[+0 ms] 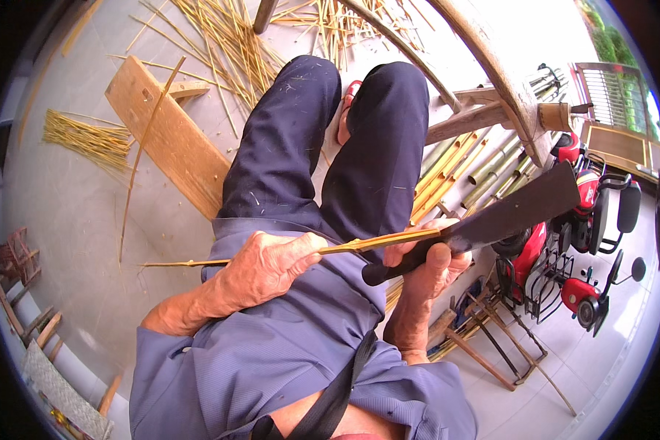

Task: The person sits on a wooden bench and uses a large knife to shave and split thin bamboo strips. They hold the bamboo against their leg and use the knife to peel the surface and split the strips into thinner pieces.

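My left hand (269, 265) is closed round a thin yellow bamboo strip (379, 241) held across my lap. One end of the strip points to the left; its other end meets the dark steel blade of a billhook-like knife (520, 212) near the handle. My right hand (432, 264) grips the knife's dark handle, with the thumb on top by the strip's end. The wide blade points up and to the right, away from my body. Whether the edge has entered the strip cannot be told.
A wooden bench (170, 137) extends left of my legs, with a thin stick (146, 143) across it. Split bamboo strips (225, 44) and a bundle (88, 137) lie on the floor. Bamboo poles (495, 170), a wooden frame (467, 118) and red scooters (528, 253) stand or lie at the right.
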A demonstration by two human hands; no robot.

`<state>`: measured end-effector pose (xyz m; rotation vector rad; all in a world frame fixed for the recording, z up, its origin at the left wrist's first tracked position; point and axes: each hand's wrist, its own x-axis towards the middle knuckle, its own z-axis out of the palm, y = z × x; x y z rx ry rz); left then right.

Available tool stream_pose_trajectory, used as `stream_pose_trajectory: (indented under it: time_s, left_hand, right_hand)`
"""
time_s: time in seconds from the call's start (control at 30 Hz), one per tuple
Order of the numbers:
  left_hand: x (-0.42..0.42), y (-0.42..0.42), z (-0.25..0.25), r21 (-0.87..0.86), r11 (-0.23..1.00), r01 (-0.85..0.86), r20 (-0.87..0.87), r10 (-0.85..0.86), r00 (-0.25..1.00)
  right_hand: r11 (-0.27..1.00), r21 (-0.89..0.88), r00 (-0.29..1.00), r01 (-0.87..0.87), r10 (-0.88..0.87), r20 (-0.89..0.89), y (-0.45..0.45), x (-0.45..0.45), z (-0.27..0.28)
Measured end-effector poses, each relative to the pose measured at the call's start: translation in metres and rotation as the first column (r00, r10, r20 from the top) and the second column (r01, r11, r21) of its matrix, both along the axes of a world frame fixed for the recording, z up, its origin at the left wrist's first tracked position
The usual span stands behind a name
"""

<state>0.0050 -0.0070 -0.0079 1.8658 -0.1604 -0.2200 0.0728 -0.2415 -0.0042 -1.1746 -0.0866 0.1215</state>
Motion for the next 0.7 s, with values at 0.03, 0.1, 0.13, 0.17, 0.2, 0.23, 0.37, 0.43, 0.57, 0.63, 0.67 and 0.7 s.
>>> stream_pose_trajectory:
  time_s: [0.03,0.1,0.13,0.17,0.2,0.23,0.37,0.43,0.57,0.63,0.67,0.7]
  left_hand:
    - [0.001,0.001,0.001,0.001,1.000,0.004,-0.009,-0.004,1.000]
    - [0.001,0.001,-0.001,0.012,1.000,0.004,-0.012,-0.004,1.000]
    - [0.002,0.001,-0.002,0.016,1.000,0.006,-0.011,-0.006,1.000]
    - [0.002,0.002,-0.003,0.014,1.000,0.007,-0.018,-0.006,1.000]
    - [0.003,0.002,-0.003,0.009,1.000,0.014,-0.023,-0.014,1.000]
    - [0.004,0.001,-0.003,0.004,1.000,0.021,-0.029,-0.021,0.999]
    - [0.007,-0.001,-0.006,-0.009,1.000,0.025,-0.028,-0.026,0.999]
    - [0.007,-0.001,-0.009,-0.003,0.999,0.038,-0.001,-0.038,0.999]
    - [0.010,-0.007,-0.010,-0.001,0.997,0.082,0.006,-0.082,0.997]
    - [0.019,-0.008,-0.003,0.024,0.991,0.134,-0.039,-0.133,0.990]
    - [0.020,-0.011,-0.003,0.013,0.991,0.130,-0.006,-0.130,0.991]
    - [0.023,-0.014,-0.005,-0.008,0.992,0.124,0.006,-0.124,0.992]
  right_hand:
    - [1.000,-0.019,1.000,0.017,-0.017,0.012,0.000,-0.001,-0.001]
    - [0.997,-0.060,0.998,0.055,-0.053,0.042,0.001,-0.001,-0.002]
    - [0.997,-0.016,0.996,0.078,-0.078,0.033,0.004,-0.001,0.000]
    - [0.997,-0.037,0.996,0.074,-0.072,0.044,0.004,0.001,0.000]
    - [0.995,-0.060,0.996,0.076,-0.072,0.057,0.003,0.002,-0.001]
    - [0.993,-0.084,0.995,0.078,-0.072,0.070,0.002,0.004,-0.001]
    - [0.994,-0.102,0.997,0.042,-0.035,0.070,0.000,0.008,-0.003]
    - [0.990,-0.135,0.999,0.042,-0.039,0.027,0.000,0.007,-0.003]
    - [0.999,-0.023,0.996,-0.040,0.038,-0.077,0.000,0.000,-0.002]
    - [0.992,-0.094,0.986,-0.088,0.073,-0.152,0.008,-0.005,0.005]
    - [0.982,-0.071,0.965,-0.173,0.155,-0.211,0.009,-0.010,0.005]
    - [0.958,-0.149,0.959,-0.245,0.217,-0.179,0.009,-0.013,-0.002]
